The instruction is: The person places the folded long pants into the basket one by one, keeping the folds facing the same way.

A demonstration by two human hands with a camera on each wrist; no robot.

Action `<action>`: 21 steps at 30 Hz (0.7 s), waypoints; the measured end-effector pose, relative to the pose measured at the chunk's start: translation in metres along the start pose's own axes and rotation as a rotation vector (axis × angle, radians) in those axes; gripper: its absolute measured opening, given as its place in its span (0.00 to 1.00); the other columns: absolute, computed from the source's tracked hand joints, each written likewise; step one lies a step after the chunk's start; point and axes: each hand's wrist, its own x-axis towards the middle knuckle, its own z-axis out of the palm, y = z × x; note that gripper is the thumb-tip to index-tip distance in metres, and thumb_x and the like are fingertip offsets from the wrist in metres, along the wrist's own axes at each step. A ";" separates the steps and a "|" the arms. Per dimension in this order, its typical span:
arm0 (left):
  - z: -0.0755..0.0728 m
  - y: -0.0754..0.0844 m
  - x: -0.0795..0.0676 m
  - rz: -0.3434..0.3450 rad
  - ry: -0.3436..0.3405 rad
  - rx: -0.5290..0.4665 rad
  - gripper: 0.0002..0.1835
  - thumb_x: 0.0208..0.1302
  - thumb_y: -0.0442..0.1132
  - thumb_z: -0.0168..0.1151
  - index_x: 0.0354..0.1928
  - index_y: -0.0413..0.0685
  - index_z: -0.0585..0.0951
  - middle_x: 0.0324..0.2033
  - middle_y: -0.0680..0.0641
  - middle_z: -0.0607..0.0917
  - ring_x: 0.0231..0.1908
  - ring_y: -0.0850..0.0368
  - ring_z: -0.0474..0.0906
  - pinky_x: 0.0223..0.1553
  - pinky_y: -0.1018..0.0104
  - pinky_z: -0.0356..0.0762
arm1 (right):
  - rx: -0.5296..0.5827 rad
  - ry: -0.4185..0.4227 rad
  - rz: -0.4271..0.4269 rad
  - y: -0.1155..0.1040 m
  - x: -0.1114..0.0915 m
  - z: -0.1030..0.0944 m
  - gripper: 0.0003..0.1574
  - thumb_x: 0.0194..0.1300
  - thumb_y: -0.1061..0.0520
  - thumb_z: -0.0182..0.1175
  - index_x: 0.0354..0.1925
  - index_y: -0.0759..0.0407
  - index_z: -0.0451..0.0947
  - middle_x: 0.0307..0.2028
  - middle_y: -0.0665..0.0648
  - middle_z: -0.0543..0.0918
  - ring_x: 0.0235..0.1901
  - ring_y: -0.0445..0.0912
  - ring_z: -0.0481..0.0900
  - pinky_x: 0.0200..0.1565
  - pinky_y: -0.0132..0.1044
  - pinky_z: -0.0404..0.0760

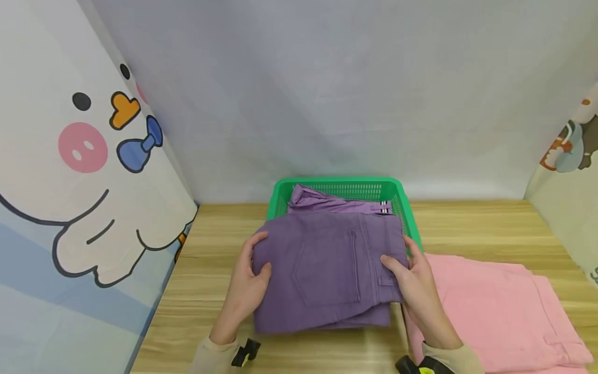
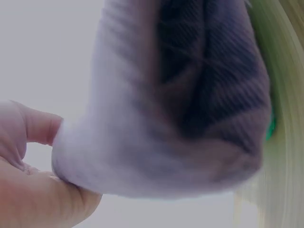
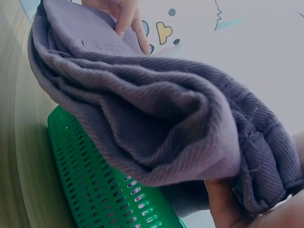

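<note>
Both hands hold a folded pair of purple trousers [image 1: 327,265] up in front of a green basket [image 1: 338,181]. My left hand [image 1: 245,283] grips the folded left side, thumb on top. At the waistband end my right hand [image 1: 416,280] pinches the cloth, its thumb beside a belt loop. In the right wrist view the folded layers of the trousers [image 3: 142,109] hang above the basket [image 3: 104,175]. The left wrist view shows the trousers [image 2: 142,156] blurred, with the left thumb and a finger on their edge. A lighter purple garment [image 1: 331,202] lies inside the basket, partly hidden by the trousers.
Folded pink trousers [image 1: 504,311] lie on the wooden table [image 1: 210,244] to the right, close to the right forearm. A pale curtain [image 1: 350,104] stands behind the basket. Cartoon-printed cloth [image 1: 84,208] hangs along the left side.
</note>
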 end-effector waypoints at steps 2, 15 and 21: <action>0.001 -0.001 0.004 -0.007 -0.006 -0.002 0.36 0.69 0.20 0.48 0.78 0.47 0.66 0.82 0.37 0.60 0.82 0.39 0.56 0.78 0.35 0.58 | -0.009 0.005 0.005 0.000 0.004 0.000 0.42 0.80 0.61 0.55 0.83 0.56 0.52 0.58 0.58 0.85 0.46 0.42 0.90 0.47 0.39 0.90; 0.001 -0.005 0.033 0.008 0.007 -0.070 0.38 0.70 0.17 0.50 0.80 0.40 0.61 0.80 0.34 0.64 0.79 0.37 0.63 0.75 0.38 0.66 | -0.014 -0.038 0.087 -0.011 0.029 -0.006 0.45 0.82 0.57 0.53 0.86 0.58 0.44 0.74 0.69 0.69 0.49 0.34 0.86 0.52 0.31 0.87; 0.003 -0.007 0.045 0.024 0.036 -0.064 0.38 0.69 0.18 0.54 0.80 0.41 0.64 0.74 0.32 0.73 0.73 0.36 0.72 0.67 0.39 0.76 | -0.030 -0.054 0.076 -0.014 0.044 -0.012 0.45 0.81 0.59 0.53 0.86 0.60 0.44 0.61 0.57 0.84 0.45 0.34 0.88 0.49 0.31 0.88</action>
